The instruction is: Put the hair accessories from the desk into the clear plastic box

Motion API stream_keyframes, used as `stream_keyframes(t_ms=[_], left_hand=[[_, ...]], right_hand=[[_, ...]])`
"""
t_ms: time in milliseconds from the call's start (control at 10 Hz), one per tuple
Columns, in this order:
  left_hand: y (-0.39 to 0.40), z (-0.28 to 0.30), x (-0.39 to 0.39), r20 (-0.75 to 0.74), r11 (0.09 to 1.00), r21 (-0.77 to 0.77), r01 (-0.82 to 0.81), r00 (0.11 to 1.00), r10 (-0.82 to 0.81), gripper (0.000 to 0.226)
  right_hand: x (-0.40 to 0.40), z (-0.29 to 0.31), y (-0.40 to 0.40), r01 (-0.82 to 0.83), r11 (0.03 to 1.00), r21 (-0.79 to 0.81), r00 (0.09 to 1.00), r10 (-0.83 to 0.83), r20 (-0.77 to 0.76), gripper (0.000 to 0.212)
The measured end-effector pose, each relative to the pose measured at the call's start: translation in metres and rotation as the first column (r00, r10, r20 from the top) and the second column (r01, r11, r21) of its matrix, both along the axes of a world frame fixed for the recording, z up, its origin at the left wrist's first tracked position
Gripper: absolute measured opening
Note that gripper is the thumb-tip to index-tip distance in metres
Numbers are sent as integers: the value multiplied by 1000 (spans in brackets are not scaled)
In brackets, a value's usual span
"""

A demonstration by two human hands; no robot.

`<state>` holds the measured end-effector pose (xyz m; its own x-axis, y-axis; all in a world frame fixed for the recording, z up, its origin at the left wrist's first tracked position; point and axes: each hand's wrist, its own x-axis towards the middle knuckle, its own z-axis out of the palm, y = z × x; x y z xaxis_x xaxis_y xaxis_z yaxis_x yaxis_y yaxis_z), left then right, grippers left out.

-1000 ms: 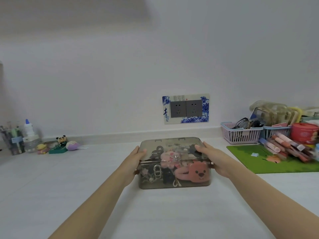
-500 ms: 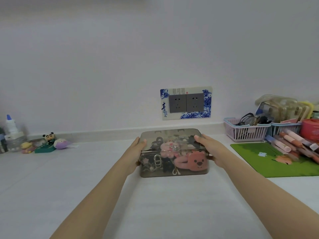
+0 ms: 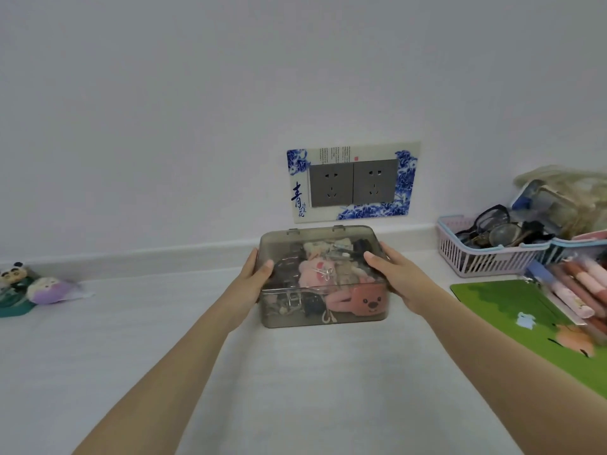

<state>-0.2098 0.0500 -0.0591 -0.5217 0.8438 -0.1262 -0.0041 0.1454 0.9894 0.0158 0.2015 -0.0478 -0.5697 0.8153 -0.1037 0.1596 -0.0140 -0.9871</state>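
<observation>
Sitting between both hands, seemingly gripped: box (image 3: 323, 310)

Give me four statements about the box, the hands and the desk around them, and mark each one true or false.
1. The lid of the clear plastic box is down. True.
2. Only the right hand touches the box. False: the left hand holds its other side as well.
3. A pink basket with glasses stands right of the box. True.
4. The box sits on the green mat. False: it sits on the white desk, left of the mat.
</observation>
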Motion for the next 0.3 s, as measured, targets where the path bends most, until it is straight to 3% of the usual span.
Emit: stream_keyframes(t_ms=[200,300], left_hand=[[-3,34,4,-158,963,-266,33,984,-77,68],[-6,61,11,-275,906,-415,-78,960,-43,72]], right_hand=[[-4,33,-13,56,994,91,949,-81,303,49],[1,60,-19,105,990,95,882,-136,451,70]])
